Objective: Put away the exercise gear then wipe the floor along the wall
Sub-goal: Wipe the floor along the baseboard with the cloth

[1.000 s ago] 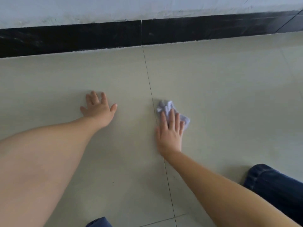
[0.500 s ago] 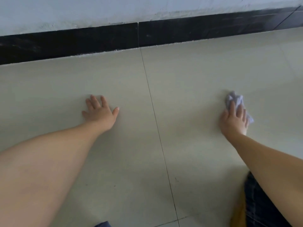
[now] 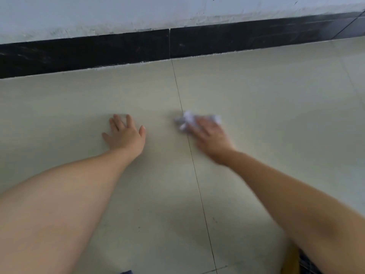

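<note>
A crumpled white cloth [image 3: 185,120] lies on the pale tiled floor [image 3: 266,107], right at the tile seam. My right hand [image 3: 210,136] presses flat on top of it, fingers over the cloth, and is blurred by motion. My left hand [image 3: 124,135] rests palm down on the floor to the left, fingers spread, holding nothing. No exercise gear is in view.
A black skirting strip [image 3: 98,52] runs along the base of the white wall [image 3: 138,12] at the far side. A thin tile seam [image 3: 194,169] runs from the wall toward me. Dark clothing [image 3: 308,264] shows at the bottom right corner.
My right hand slid the cloth out to the right, then swept it back left to the tile seam. The left hand has stayed planted.
</note>
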`<action>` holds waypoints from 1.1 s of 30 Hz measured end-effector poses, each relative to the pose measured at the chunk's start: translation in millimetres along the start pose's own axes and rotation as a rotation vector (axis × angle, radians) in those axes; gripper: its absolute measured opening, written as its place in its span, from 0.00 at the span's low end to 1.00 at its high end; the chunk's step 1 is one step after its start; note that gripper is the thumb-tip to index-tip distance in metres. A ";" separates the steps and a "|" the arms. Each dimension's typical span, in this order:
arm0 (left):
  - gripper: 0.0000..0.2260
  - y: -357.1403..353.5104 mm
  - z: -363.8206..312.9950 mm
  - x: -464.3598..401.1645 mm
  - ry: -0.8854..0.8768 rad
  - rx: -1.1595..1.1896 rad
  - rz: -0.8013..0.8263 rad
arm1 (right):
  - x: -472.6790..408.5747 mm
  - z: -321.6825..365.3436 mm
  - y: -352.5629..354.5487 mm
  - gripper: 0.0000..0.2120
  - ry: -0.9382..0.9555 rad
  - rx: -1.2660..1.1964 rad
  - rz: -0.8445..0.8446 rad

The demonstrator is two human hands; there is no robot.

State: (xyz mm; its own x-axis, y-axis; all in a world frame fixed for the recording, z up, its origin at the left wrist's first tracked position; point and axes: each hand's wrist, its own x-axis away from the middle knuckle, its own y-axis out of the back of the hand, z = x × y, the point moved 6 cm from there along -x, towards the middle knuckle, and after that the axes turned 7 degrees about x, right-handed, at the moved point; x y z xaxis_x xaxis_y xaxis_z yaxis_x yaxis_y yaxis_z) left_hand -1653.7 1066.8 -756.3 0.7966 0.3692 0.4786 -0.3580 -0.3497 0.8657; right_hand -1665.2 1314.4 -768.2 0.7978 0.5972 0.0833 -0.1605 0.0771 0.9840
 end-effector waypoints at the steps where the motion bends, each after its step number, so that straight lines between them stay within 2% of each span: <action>1: 0.28 -0.2 -0.9 0.9 -0.059 -0.045 0.005 | 4.8 -45.6 8.7 0.32 -0.203 0.004 -0.026; 3: 0.28 -2.3 -9.5 4.5 -0.206 -0.119 0.012 | 32.9 -129.2 27.1 0.30 -0.632 -0.002 -0.002; 5: 0.28 -5.1 -25.5 9.7 -0.346 -0.160 0.019 | 61.4 -175.7 39.5 0.27 -1.048 -0.167 0.069; 7: 0.30 -10.9 -45.6 16.3 -0.439 -0.183 0.045 | 60.0 -176.7 38.4 0.25 -1.288 -0.281 0.103; 8: 0.32 -15.1 -55.3 18.5 -0.453 -0.186 0.062 | 46.8 -165.9 37.0 0.25 -1.308 -0.245 0.082; 9: 0.35 -19.3 -63.5 19.5 -0.441 -0.185 0.081 | 28.7 -149.3 37.3 0.26 -1.249 -0.167 0.022; 11: 0.43 -26.9 -75.5 18.0 -0.353 -0.159 0.126 | -19.8 -91.3 32.1 0.31 -0.894 -0.053 -0.040; 14: 0.52 -34.4 -79.0 15.5 -0.247 -0.137 0.169 | -76.3 17.9 9.7 0.24 -0.190 -0.052 0.165; 16: 0.55 -35.5 -76.8 15.9 -0.247 -0.160 0.165 | -91.5 32.4 13.3 0.23 0.063 -0.021 0.199; 17: 0.56 -34.4 -75.1 16.1 -0.253 -0.166 0.162 | -95.4 18.3 17.0 0.23 0.079 -0.003 0.168; 18: 0.56 -34.3 -73.8 15.8 -0.255 -0.170 0.162 | -96.2 -5.2 19.4 0.22 0.013 -0.010 0.129; 21: 0.57 -38.0 -74.1 13.1 -0.266 -0.179 0.191 | -67.2 -108.2 30.7 0.22 -0.477 -0.090 0.031; 23: 0.58 -41.1 -74.1 12.3 -0.261 -0.179 0.222 | -32.8 -162.5 38.0 0.23 -0.787 -0.104 0.025; 25: 0.58 -42.9 -72.0 12.0 -0.251 -0.158 0.236 | -12.8 -186.8 39.2 0.24 -1.060 -0.150 0.042; 27: 0.57 -43.7 -71.4 12.4 -0.255 -0.142 0.234 | -21.0 -174.7 35.7 0.25 -1.207 -0.174 0.020; 28: 0.57 -43.8 -71.5 12.3 -0.258 -0.139 0.224 | -36.1 -156.4 33.9 0.25 -1.170 -0.151 0.010; 29: 0.57 -43.7 -71.7 12.2 -0.260 -0.136 0.216 | -58.0 -130.1 28.3 0.25 -1.044 -0.110 -0.002; 31: 0.57 -43.7 -72.7 12.4 -0.259 -0.128 0.212 | -105.3 -61.6 21.4 0.26 -0.624 -0.034 -0.038; 33: 0.57 -44.5 -72.1 12.2 -0.243 -0.135 0.213 | -135.1 9.4 14.2 0.25 -0.130 0.005 0.052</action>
State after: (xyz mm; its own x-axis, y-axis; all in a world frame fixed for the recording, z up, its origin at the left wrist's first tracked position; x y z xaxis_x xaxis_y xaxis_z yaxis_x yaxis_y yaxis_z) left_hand -1663.2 1148.9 -778.3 0.7839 0.0792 0.6158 -0.5768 -0.2739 0.7696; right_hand -1769.7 1227.3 -764.0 0.8572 0.4916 0.1536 -0.2011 0.0449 0.9785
